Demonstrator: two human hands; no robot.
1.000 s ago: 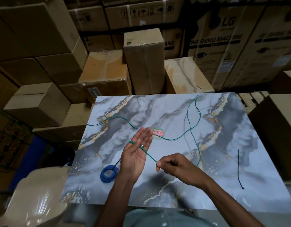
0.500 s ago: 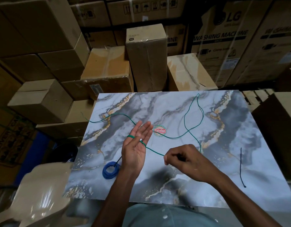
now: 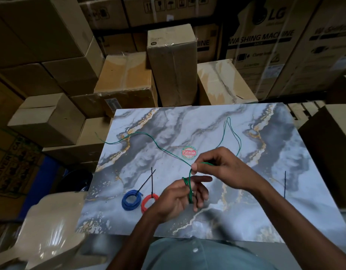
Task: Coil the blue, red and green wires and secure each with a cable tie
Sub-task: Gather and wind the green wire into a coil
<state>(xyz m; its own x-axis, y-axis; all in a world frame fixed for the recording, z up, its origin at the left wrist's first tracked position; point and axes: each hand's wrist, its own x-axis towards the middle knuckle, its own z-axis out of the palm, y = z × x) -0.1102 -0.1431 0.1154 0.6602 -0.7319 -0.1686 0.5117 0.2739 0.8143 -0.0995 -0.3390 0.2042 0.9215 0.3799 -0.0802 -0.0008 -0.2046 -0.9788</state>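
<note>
Green wire [image 3: 156, 144] is being coiled, loose length trailing over the marble table [image 3: 285, 211]: left hand [image 3: 180, 197] holding the first turns around its fingers, right hand [image 3: 222, 168] pinching the strand just above, next wrap probably needing steady tension.

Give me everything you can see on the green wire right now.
The green wire is thin, flexible and plastic-coated by the look of it. A few turns wrap the left hand's fingers; the right hand pinches it just above them. Most is uncoiled: one run snakes across the marble-patterned table and past its far left edge, and a long narrow loop lies toward the far right. No cable tie is on it.
</note>
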